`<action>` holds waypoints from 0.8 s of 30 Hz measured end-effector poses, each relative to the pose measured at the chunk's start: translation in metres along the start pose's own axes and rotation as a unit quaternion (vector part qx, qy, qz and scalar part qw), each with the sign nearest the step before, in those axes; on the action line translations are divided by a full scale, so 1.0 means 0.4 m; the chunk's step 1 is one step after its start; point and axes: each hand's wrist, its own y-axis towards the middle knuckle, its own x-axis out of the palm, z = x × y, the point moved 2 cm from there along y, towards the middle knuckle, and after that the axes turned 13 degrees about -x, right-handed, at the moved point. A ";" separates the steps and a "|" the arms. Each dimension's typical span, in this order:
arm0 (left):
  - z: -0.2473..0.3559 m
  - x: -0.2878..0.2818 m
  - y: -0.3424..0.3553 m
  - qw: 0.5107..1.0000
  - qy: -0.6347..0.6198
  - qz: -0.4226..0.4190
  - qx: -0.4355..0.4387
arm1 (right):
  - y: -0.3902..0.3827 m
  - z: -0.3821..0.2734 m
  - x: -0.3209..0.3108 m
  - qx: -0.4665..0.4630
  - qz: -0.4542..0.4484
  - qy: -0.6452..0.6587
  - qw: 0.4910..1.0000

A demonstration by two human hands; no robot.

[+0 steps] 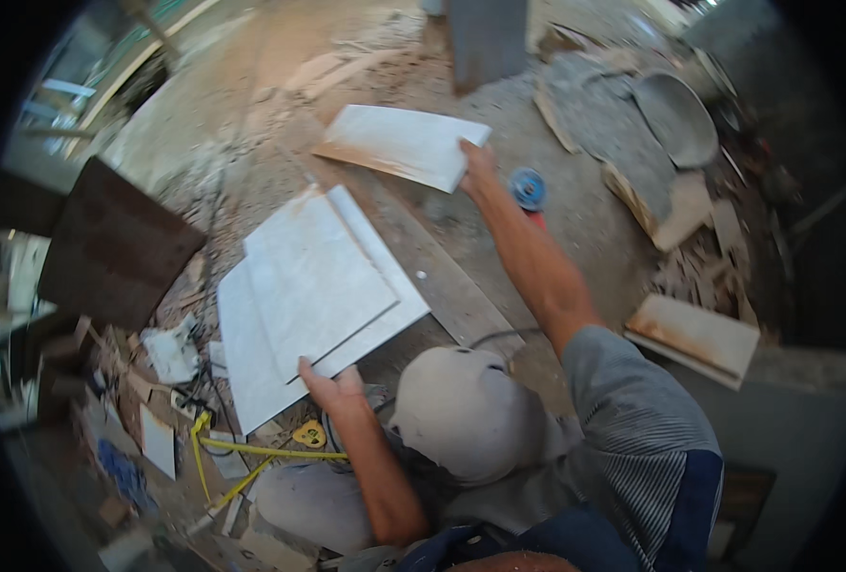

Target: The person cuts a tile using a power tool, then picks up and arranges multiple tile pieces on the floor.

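Observation:
My right hand, fingers closed, grips the right end of a cut strip of white tile whose lower left part is stained with orange dust. It is held out beyond a wooden plank. My left hand is closed on the near edge of the white tiles, two or more pieces lying one over another and tilted. Their far undersides are hidden. Beside my right forearm lies an angle grinder with a blue disc and a bit of red body showing.
My knee is bent in front of me. Near it lie a yellow tape measure and a yellow strap. A dark brown board leans at left. Another tile piece rests on a ledge at right; rubble and a torn sack lie beyond.

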 end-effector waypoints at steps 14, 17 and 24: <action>0.100 -0.158 0.176 0.972 0.232 -0.007 0.016 | -0.469 -1.268 -0.071 -0.320 0.100 -0.585 0.738; 0.111 -0.177 0.204 0.976 0.217 -0.005 0.002 | -0.536 -1.442 -0.191 -0.287 0.107 -0.646 0.699; 0.129 -0.198 0.272 0.983 0.184 -0.002 -0.019 | -0.613 -1.587 -0.646 -0.150 0.242 -0.716 0.638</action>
